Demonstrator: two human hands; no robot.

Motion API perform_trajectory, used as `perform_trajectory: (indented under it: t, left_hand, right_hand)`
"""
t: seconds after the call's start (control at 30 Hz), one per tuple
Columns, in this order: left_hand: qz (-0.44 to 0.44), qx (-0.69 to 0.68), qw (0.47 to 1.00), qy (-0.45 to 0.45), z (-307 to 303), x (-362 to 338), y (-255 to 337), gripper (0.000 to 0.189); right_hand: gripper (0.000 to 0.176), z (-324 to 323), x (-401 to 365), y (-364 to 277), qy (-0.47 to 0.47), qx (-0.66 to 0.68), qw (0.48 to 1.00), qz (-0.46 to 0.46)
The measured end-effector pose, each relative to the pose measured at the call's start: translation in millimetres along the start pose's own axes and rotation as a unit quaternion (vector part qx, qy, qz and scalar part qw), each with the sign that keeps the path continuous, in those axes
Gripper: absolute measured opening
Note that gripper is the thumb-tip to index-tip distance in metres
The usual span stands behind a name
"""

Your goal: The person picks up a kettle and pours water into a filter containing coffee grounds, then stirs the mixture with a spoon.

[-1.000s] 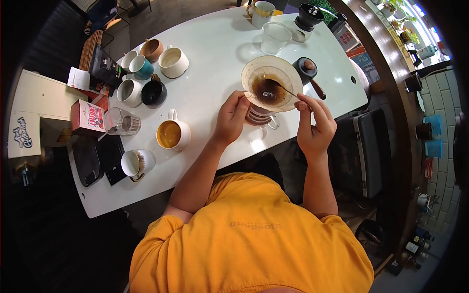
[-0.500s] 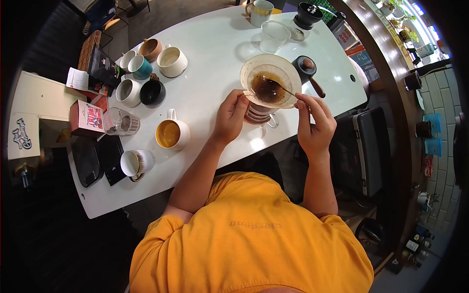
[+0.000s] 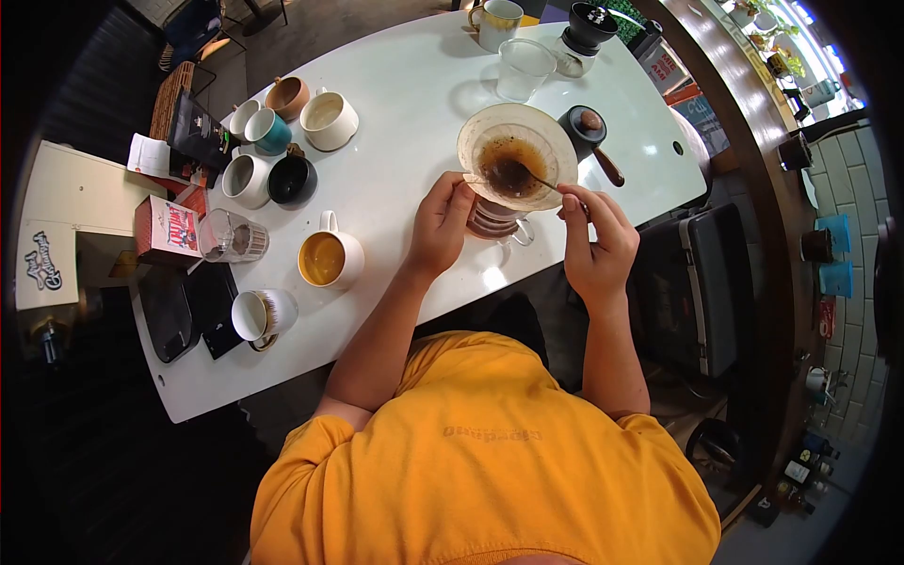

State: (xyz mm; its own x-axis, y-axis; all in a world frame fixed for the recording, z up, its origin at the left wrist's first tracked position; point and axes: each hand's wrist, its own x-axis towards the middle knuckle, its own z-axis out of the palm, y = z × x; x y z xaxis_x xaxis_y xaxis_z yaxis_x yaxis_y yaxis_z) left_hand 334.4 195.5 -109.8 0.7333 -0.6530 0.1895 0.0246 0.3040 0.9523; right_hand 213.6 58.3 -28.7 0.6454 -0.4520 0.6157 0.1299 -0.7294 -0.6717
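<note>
A cone-shaped filter (image 3: pixel 476 141) with dark, wet coffee inside sits over a glass server (image 3: pixel 493 222) on the white table. My left hand (image 3: pixel 441 222) pinches the filter's near left rim. My right hand (image 3: pixel 600 239) grips the handle end of a spoon (image 3: pixel 540 179), whose head dips into the coffee. Just right of the filter stands a dark pot (image 3: pixel 582 129) with a wooden handle. An empty clear cup (image 3: pixel 524 70) is behind the filter. To the left is a white mug (image 3: pixel 350 256) with a yellow-brown inside.
Several cups, including a teal cup (image 3: pixel 269 132) and a black cup (image 3: pixel 293 180), stand on the white table (image 3: pixel 405 122). A ribbed glass (image 3: pixel 234 235), a red box (image 3: pixel 168 229) and dark trays (image 3: pixel 166 311) lie left. A grinder (image 3: pixel 586 38) stands at the back.
My right hand and the spoon have shifted slightly left and down, and the spoon's head sits differently in the coffee. My left hand still holds the rim.
</note>
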Motion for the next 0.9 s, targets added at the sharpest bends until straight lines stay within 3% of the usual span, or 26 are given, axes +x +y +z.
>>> perform_trajectory:
  t: [0.9]
  left_hand:
    - [0.017,0.003,1.000,0.006,-1,0,0,0.022]
  right_hand:
    - [0.010,-3,-18,-7,0.046,0.097,0.994,0.025]
